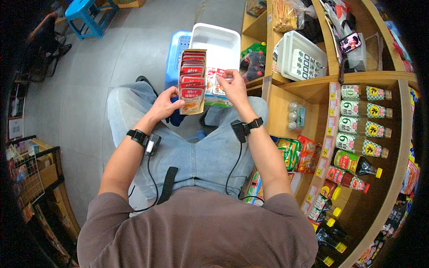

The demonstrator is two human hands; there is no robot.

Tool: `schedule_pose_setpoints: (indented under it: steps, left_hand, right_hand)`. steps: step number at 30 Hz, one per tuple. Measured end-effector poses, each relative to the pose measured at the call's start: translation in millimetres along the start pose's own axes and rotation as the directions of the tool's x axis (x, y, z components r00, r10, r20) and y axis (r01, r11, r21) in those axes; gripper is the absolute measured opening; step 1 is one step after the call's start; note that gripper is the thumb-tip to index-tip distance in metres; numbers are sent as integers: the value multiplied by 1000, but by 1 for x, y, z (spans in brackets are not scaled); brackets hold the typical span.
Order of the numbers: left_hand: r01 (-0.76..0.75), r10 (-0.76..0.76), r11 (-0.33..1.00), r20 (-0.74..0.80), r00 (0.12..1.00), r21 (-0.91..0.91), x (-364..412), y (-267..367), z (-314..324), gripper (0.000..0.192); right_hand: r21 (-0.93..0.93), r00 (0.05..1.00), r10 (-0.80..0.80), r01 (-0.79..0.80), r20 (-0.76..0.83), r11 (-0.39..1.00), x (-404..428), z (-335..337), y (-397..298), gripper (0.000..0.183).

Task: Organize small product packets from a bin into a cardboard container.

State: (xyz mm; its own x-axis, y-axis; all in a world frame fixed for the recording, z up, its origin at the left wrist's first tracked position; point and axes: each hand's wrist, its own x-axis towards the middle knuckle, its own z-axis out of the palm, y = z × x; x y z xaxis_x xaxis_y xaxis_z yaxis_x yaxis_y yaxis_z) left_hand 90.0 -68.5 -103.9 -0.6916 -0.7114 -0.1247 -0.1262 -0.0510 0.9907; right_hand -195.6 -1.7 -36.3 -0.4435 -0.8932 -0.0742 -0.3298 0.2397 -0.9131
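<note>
My left hand [166, 104] grips the lower left side of an open cardboard box [201, 109]. Overlapping red-topped food sachets [191, 93] form a row inside it. The box is held over the near left part of a white plastic tray [216, 37]. A few red and white sachets [211, 82] lie at the tray's near end. There my right hand [233, 87] has its thumb and bent forefinger at the right-hand sachet; whether they pinch it cannot be told. Beneath the tray is a blue plastic stool [171, 63].
Wooden shelving [268, 93] runs close along my right, with sauce and vinegar bottles [362, 125], bagged goods [290, 154] and a white bin [288, 57]. A phone [350, 43] leans there. Another blue stool [88, 15] and a seated person [43, 43] are at the far left.
</note>
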Motion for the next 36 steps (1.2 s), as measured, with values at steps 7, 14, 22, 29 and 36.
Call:
schedule_pose_setpoints:
  steps: [7,14,22,29,36]
  left_hand:
    - [-32,32,999,8,999,-10,1,6,-1,40]
    - [-19,21,998,27,999,-55,-2,3,0,36]
    - [-23,25,998,32,999,-61,-2,11,-2,43]
    - [-33,35,996,23,999,-80,-1,7,-1,47]
    - [-5,7,997,21,1000,-71,-6,8,-1,55]
  right_hand:
    - [-354,991,-70,106,114,929,24,24,0,43]
    - [-701,973,175,-18,153,713,46,63,-12,52]
    - [-692,981,121,17,149,722,53,76,-14,48]
    - [-509,985,37,53,166,859,72,70,12,53]
    - [-464,981,-96,166,171,870,69,50,5,38]
